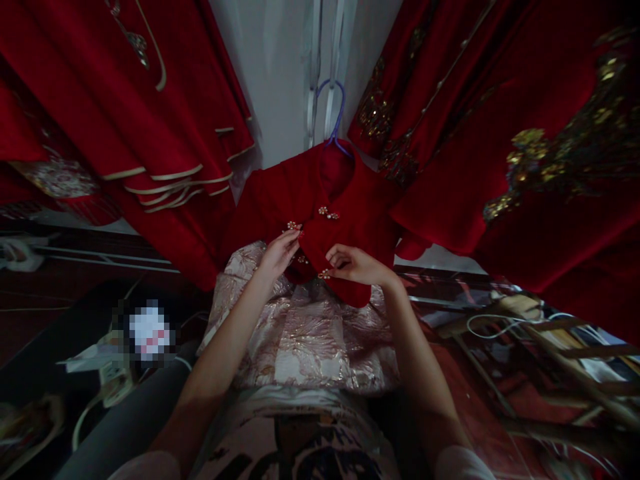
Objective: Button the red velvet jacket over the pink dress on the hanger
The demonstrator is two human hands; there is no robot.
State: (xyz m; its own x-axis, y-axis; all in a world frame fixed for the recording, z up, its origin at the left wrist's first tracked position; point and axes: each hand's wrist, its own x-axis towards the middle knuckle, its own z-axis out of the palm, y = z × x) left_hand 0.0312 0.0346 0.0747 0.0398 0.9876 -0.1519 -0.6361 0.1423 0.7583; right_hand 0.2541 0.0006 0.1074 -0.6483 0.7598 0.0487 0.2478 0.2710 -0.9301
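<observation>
A short red jacket (pixel 345 240) hangs on a purple hanger (pixel 342 110), over a shiny pale pink brocade skirt (pixel 310 340). Beaded flower-shaped fasteners (pixel 329 213) run down its front, the top pair lying together. My left hand (pixel 281 255) is closed on one front edge of the jacket, with its fingertips beside a beaded fastener. Thumb and forefinger of my right hand (pixel 359 265) pinch the other front edge, close to a lower beaded fastener (pixel 324 274). The front panels are apart between my hands.
Red garments with pale piping (pixel 175 133) hang on the left, and red garments with gold sequins (pixel 530 153) on the right. A power strip (pixel 114 377) with cables lies at lower left. A wooden rack (pixel 560 360) with a white cord stands at lower right.
</observation>
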